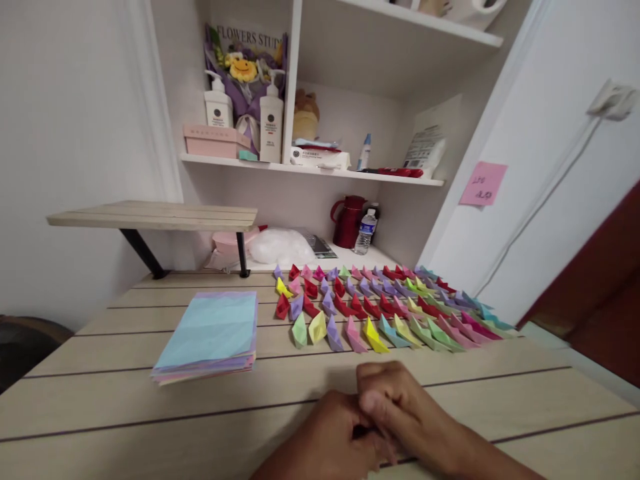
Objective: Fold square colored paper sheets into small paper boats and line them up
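Observation:
My left hand [330, 430] and my right hand [407, 407] are pressed together low over the near part of the wooden table, fingers closed. Between them a narrow strip of pink paper [388, 445] shows; most of it is hidden by the fingers, so its shape cannot be told. Just beyond the hands stand rows of folded paper boats [376, 335] in red, purple, pink, green, yellow and blue. To the left lies a stack of square paper sheets [210, 330], with a creased light blue one on top.
A small raised wooden shelf [155, 215] on black legs stands at the table's back left. Behind the boats are a dark red jug [349, 223], a water bottle [366, 232] and a white plastic bag [281, 247]. A pink note [483, 183] is stuck to the right wall.

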A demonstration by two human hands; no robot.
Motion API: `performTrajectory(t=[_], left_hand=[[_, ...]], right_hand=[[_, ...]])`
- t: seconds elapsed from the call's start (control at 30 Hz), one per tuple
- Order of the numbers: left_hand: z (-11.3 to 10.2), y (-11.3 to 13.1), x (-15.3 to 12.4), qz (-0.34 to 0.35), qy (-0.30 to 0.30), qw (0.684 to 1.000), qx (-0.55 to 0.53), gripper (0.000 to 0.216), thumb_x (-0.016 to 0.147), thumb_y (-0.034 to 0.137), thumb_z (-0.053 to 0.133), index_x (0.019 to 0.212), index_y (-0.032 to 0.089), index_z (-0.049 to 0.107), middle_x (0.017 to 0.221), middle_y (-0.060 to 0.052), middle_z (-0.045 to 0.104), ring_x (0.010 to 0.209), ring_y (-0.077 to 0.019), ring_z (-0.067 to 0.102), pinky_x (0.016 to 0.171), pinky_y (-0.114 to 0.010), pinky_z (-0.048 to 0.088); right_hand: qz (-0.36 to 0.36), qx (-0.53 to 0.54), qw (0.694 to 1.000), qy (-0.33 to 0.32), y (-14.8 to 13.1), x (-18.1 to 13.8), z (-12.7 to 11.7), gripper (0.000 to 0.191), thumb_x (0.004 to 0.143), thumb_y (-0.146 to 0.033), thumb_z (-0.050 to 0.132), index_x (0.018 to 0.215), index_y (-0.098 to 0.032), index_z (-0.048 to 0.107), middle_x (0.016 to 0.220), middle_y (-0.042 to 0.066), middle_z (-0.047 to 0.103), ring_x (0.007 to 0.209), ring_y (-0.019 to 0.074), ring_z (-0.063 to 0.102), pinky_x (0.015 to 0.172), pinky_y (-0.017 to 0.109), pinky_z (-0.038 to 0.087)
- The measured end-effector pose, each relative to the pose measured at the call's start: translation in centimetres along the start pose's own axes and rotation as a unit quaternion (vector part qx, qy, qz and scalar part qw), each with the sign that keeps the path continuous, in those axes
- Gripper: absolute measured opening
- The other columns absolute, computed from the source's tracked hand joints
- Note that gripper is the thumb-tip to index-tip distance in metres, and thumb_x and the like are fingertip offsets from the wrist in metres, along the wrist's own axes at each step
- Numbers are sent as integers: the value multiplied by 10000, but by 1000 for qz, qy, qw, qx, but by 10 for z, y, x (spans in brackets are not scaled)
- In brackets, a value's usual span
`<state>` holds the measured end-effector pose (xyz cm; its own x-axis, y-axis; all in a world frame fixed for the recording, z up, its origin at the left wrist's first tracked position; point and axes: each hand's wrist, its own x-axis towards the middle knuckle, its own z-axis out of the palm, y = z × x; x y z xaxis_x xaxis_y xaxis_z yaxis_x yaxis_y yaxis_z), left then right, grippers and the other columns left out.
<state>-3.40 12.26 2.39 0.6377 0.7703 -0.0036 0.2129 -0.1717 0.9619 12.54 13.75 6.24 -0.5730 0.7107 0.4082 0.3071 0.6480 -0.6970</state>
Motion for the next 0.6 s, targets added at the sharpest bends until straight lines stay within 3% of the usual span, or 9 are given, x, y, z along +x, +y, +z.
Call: performTrajectory(t=[0.07,0.23,0.47,0.6], left_hand=[[0,2,-1,17,-3,1000,10,217,832,257,575,918,235,773,843,29,733,759,-111,616,666,-207,425],[0,-1,3,14,20,998,50,186,813,244,602,767,200,777,626,43,625,624,-96,557,584,-209,380],[5,-3,7,56,51,987,140,189,809,184,636,641,174,722,534,69,549,546,-67,478,544,-210,323],[11,4,-1,86,73,968,225,168,831,170,651,679,198,716,627,62,671,595,-68,561,575,-187,374]], right_hand=[[34,52,998,-18,6,-12,7,630,999,-632,351,563,-190,455,568,-17,451,551,117,466,562,244,370],[112,105,988,29,25,-16,13,629,982,-645,388,542,-195,414,561,-33,413,545,114,425,549,244,345],[123,116,985,31,24,-9,13,632,945,-686,420,540,-201,405,549,-37,423,553,120,424,570,251,353],[116,123,985,15,18,-12,12,605,945,-670,434,563,-203,387,589,-32,428,580,127,422,584,261,338]])
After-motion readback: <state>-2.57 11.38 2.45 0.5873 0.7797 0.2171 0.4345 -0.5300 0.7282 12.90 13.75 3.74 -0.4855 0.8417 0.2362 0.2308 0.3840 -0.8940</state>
